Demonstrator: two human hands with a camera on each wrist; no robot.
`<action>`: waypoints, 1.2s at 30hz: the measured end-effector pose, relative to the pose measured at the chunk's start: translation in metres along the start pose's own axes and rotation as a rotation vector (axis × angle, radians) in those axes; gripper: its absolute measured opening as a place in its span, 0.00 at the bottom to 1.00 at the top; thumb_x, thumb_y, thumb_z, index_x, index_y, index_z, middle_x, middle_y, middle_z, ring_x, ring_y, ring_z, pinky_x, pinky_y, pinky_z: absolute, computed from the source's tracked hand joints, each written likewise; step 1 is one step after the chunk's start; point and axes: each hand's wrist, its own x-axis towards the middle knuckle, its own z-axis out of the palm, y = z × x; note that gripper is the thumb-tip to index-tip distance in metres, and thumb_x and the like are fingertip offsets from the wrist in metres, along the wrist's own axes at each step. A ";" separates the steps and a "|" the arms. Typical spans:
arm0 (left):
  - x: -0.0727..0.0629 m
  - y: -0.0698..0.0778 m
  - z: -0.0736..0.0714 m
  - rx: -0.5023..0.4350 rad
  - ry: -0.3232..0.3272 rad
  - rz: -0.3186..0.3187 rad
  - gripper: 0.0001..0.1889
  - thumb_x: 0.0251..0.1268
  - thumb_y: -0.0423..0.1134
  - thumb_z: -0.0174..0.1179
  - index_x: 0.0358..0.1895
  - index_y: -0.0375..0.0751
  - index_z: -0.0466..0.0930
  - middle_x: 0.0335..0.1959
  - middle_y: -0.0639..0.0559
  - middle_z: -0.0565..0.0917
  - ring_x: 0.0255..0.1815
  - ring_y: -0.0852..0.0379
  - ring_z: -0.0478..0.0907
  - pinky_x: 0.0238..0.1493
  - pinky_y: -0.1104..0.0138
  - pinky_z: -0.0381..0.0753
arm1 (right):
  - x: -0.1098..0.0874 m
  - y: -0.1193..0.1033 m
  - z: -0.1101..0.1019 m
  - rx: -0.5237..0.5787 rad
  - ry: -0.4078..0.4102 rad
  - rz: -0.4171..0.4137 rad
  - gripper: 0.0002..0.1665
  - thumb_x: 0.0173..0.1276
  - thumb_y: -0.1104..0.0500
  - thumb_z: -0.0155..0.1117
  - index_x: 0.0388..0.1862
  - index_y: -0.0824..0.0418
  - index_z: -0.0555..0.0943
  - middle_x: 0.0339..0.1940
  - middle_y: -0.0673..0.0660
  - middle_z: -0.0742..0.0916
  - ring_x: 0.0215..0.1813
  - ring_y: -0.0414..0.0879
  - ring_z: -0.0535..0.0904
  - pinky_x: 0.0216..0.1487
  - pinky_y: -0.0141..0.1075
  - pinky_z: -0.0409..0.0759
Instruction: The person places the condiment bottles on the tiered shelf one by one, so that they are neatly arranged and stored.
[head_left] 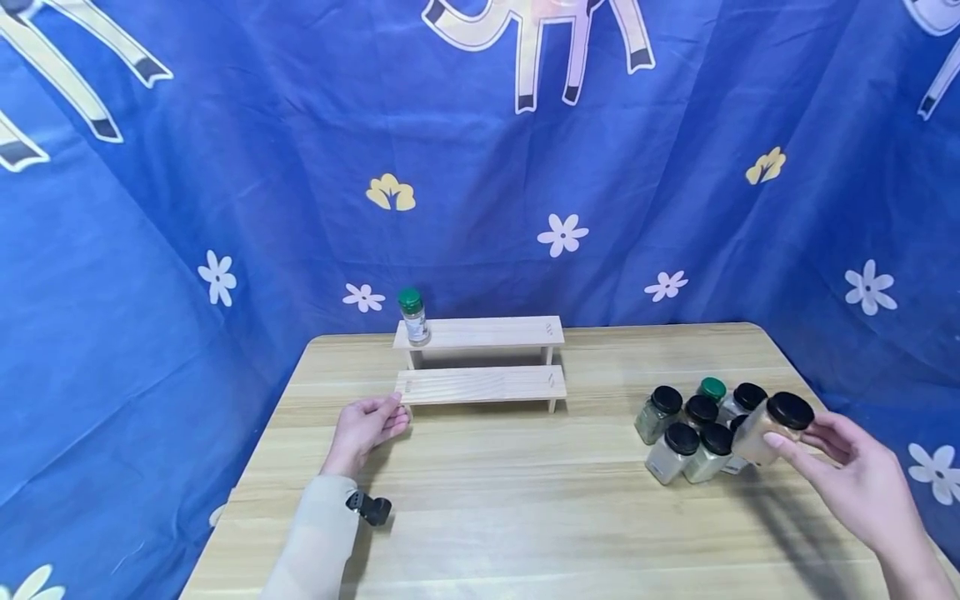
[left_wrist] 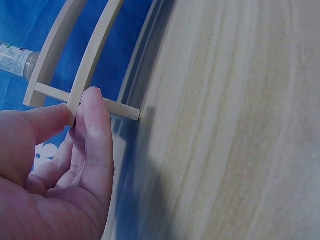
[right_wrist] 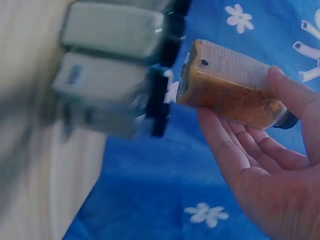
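Status: I judge the work to be at an early stage. One green-capped spice bottle (head_left: 416, 325) stands upright at the left end of the upper tier (head_left: 487, 332) of the wooden rack (head_left: 495, 375). One square spice jar (head_left: 759, 437) is off the table (head_left: 487, 517), tilted, at the right side of the jar cluster (head_left: 701, 408). That cluster, mostly black-lidded with one green lid, stands close together right of the rack; I count it as left to handle.

Right hand (head_left: 862, 479): thumb and fingers are spread to the jar's width and grip it on opposite sides. Left hand (head_left: 367, 427): thumb and forefinger are nearly closed, pinching the left end of the lower tier (head_left: 480, 387).

Materials: the rack is pale, smooth, straight-grained wood in flat planks on slim legs. The held jar is clear, flat-sided and round-shouldered, with orange-brown powder, a printed label and a black lid. The tabletop is streaked wood grain.
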 end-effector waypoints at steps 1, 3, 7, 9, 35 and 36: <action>0.000 0.000 0.000 -0.001 0.001 0.001 0.22 0.79 0.42 0.62 0.61 0.24 0.75 0.34 0.50 0.90 0.34 0.61 0.90 0.45 0.70 0.95 | 0.003 -0.005 0.000 0.005 -0.007 -0.006 0.44 0.64 0.52 0.81 0.68 0.76 0.72 0.40 0.20 0.76 0.42 0.06 0.70 0.37 0.05 0.73; 0.000 0.000 0.000 -0.009 -0.006 0.008 0.21 0.79 0.41 0.62 0.60 0.23 0.75 0.33 0.50 0.90 0.34 0.61 0.90 0.46 0.70 0.95 | 0.010 -0.015 0.002 0.034 -0.024 -0.021 0.44 0.65 0.52 0.81 0.69 0.75 0.72 0.40 0.19 0.76 0.43 0.07 0.72 0.38 0.05 0.74; 0.000 0.000 0.000 -0.010 -0.008 0.009 0.20 0.80 0.39 0.61 0.60 0.23 0.75 0.32 0.51 0.90 0.33 0.61 0.90 0.45 0.69 0.95 | 0.025 -0.037 0.018 0.132 -0.040 -0.114 0.31 0.66 0.58 0.80 0.62 0.68 0.78 0.40 0.19 0.82 0.44 0.11 0.79 0.43 0.08 0.79; 0.000 0.000 -0.001 -0.013 -0.008 0.011 0.20 0.80 0.39 0.61 0.60 0.23 0.75 0.32 0.51 0.90 0.33 0.61 0.90 0.45 0.69 0.95 | 0.032 -0.048 0.030 0.176 -0.058 -0.163 0.26 0.65 0.60 0.80 0.58 0.66 0.80 0.40 0.21 0.84 0.45 0.14 0.81 0.46 0.08 0.80; -0.006 -0.001 0.007 -0.053 0.049 0.038 0.18 0.80 0.38 0.61 0.56 0.22 0.76 0.33 0.47 0.89 0.32 0.60 0.89 0.43 0.69 0.95 | 0.084 -0.219 0.205 0.464 -0.405 -0.327 0.25 0.64 0.58 0.81 0.57 0.63 0.83 0.53 0.62 0.90 0.58 0.56 0.89 0.64 0.51 0.90; -0.006 0.000 0.009 -0.050 0.052 0.043 0.18 0.80 0.38 0.61 0.56 0.22 0.76 0.33 0.48 0.90 0.31 0.60 0.89 0.42 0.69 0.95 | 0.084 -0.224 0.210 0.467 -0.410 -0.330 0.25 0.64 0.57 0.81 0.57 0.63 0.83 0.53 0.62 0.91 0.58 0.56 0.89 0.64 0.51 0.90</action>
